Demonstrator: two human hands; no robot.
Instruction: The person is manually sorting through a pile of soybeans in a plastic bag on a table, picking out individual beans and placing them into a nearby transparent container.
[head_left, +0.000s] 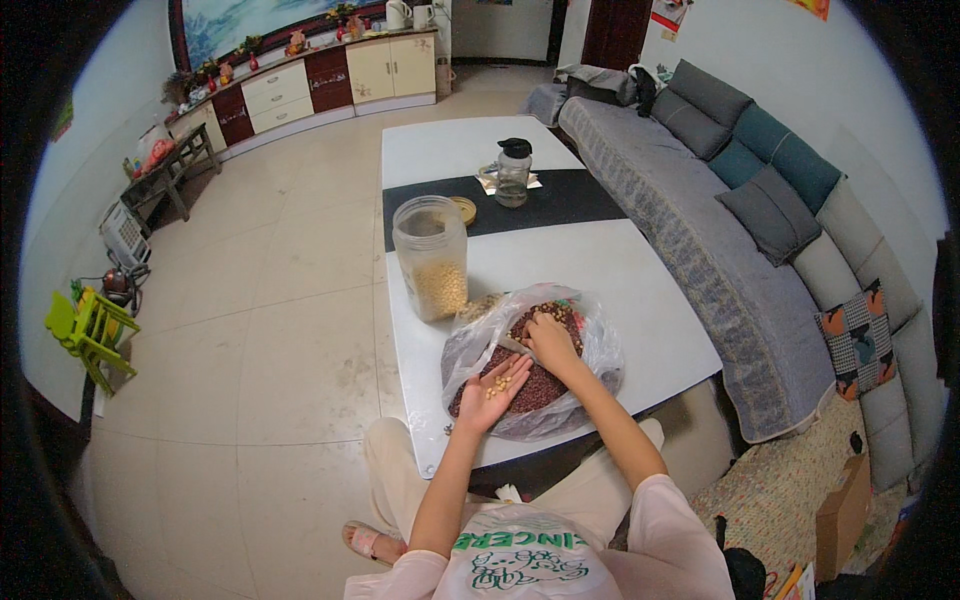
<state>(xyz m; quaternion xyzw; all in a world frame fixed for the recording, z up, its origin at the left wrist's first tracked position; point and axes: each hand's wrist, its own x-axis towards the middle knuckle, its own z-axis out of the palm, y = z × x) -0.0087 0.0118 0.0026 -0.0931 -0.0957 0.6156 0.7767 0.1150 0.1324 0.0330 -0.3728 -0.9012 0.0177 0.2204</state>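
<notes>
On the near part of the table lies a clear plastic bag (600,350) spread open, full of small dark red beans (540,390). Pale yellow soybeans are scattered among the red ones near its far side. Over the bag's left side my left hand (490,392) is turned palm up, slightly cupped, with several soybeans (500,384) resting in it. My right hand (548,340) reaches into the bag, its fingers drawn together at the beans; what is between the fingertips is hidden. Behind the bag to the left stands a clear jar (430,240), lidless, partly filled with soybeans.
A yellowish lid (463,210) lies behind the jar. Farther back, a black-topped bottle (513,175) stands by some papers on the table's black band. A long grey sofa (660,230) runs along the right. A green child's chair (92,330) stands at far left.
</notes>
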